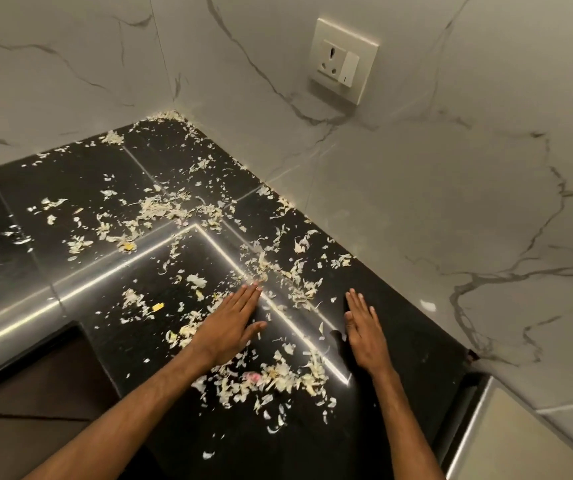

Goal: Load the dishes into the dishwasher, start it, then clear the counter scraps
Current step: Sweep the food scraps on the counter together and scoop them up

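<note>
While both palms face down on the black worktop (416, 344), the left hand (233, 327) lies angled toward the corner and the right hand (364, 332) sits near it, apart, closer to the wall. Left fingers (248, 296) are straight and pressed together with the thumb out to the side; the right hand's are also straight and close together, holding nothing. Pale scraps (285, 375) are scattered all over the worktop, with one thick heap between the two wrists and just in front of the forearms. Another cluster (164, 209) lies farther back toward the corner. A pink bit (254, 376) sits in the near heap. A yellow bit (157, 307) lies left of the left hand. The marble wall (451, 202) carries a white socket (342, 60).
</note>
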### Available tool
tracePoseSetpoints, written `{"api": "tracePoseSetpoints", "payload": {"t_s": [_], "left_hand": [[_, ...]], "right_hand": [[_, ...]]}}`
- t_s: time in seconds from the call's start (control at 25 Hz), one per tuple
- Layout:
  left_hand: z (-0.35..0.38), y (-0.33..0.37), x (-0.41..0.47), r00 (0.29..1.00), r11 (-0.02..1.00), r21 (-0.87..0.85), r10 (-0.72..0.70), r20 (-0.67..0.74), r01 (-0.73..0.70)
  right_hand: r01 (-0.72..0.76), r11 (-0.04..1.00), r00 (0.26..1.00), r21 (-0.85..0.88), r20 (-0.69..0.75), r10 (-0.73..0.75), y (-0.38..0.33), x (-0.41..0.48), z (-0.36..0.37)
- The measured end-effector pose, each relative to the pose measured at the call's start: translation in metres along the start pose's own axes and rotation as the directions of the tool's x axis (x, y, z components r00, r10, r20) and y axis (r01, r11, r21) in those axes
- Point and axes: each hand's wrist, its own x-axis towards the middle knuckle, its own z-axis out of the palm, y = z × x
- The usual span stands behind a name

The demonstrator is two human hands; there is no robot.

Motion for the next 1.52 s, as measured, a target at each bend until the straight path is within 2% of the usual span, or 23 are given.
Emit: {"api": "tracePoseSetpoints", "payload": {"t_s": [0.12, 0.2, 0.28, 0.36, 0.4, 0.48, 0.6, 0.68, 0.8, 0.92, 1.0, 1.12, 1.24, 1.32, 1.44, 1.52], "left_hand": [[0.014, -0.014, -0.028, 0.999, 0.999, -0.028, -0.046, 0.02, 0.047], [0.02, -0.023, -0.041, 0.999, 0.997, -0.065, -0.047, 0.003, 0.048], [0.018, -0.042, -0.05, 0.996, 0.994, -0.097, -0.051, -0.078, 0.044], [0.007, -0.074, -0.057, 0.977, 0.984, -0.141, -0.133, -0.166, 0.11], [0.002, -0.094, -0.061, 0.957, 0.971, -0.162, -0.206, -0.202, 0.175], [-0.007, -0.13, -0.071, 0.918, 0.938, -0.173, -0.333, -0.213, 0.3], [-0.006, -0.153, -0.083, 0.899, 0.902, -0.133, -0.424, -0.112, 0.409], [0.001, -0.143, -0.083, 0.919, 0.918, -0.147, -0.384, -0.094, 0.369], [0.011, -0.115, -0.073, 0.984, 0.965, -0.219, -0.161, -0.078, 0.141], [0.012, -0.109, -0.069, 0.994, 0.957, -0.289, -0.02, -0.103, -0.011], [0.007, -0.125, -0.073, 0.988, 0.961, -0.278, -0.033, -0.153, -0.011], [0.003, -0.159, -0.083, 0.983, 0.985, -0.158, -0.091, -0.161, 0.065], [-0.001, -0.187, -0.092, 0.973, 0.986, -0.075, -0.163, -0.165, 0.152], [-0.006, -0.205, -0.096, 0.96, 0.97, -0.103, -0.234, -0.154, 0.22], [-0.01, -0.213, -0.094, 0.964, 0.963, -0.116, -0.252, -0.086, 0.241], [-0.007, -0.203, -0.089, 0.992, 0.982, -0.16, -0.114, -0.054, 0.104]], "right_hand": [[0.078, 0.995, 0.995, -0.063, 0.065, -0.074, -0.049, -0.021, 0.046], [0.118, 0.993, 0.987, 0.021, 0.11, -0.12, -0.08, -0.031, 0.066], [0.025, 0.971, 0.999, 0.237, 0.021, -0.031, -0.086, -0.042, 0.069], [-0.113, 0.944, 0.978, 0.31, -0.133, 0.161, -0.066, -0.066, 0.063], [-0.168, 0.948, 0.956, 0.27, -0.19, 0.224, -0.053, -0.083, 0.061], [-0.218, 0.965, 0.944, 0.142, -0.22, 0.246, -0.039, -0.109, 0.065], [-0.231, 0.971, 0.948, 0.06, -0.212, 0.239, -0.071, -0.115, 0.095], [-0.221, 0.975, 0.957, 0.021, -0.19, 0.221, -0.107, -0.106, 0.12], [-0.167, 0.985, 0.977, 0.028, -0.128, 0.17, -0.158, -0.085, 0.149], [-0.165, 0.972, 0.971, 0.17, -0.146, 0.19, -0.179, -0.074, 0.153], [-0.226, 0.936, 0.924, 0.271, -0.245, 0.294, -0.169, -0.093, 0.147], [-0.348, 0.915, 0.847, 0.203, -0.35, 0.399, -0.161, -0.152, 0.156], [-0.466, 0.872, 0.797, 0.149, -0.357, 0.487, -0.197, -0.177, 0.187], [-0.527, 0.841, 0.769, 0.118, -0.354, 0.532, -0.231, -0.166, 0.206], [-0.555, 0.825, 0.767, 0.102, -0.32, 0.556, -0.27, -0.12, 0.224], [-0.495, 0.863, 0.812, 0.098, -0.301, 0.5, -0.294, -0.084, 0.233]]}}
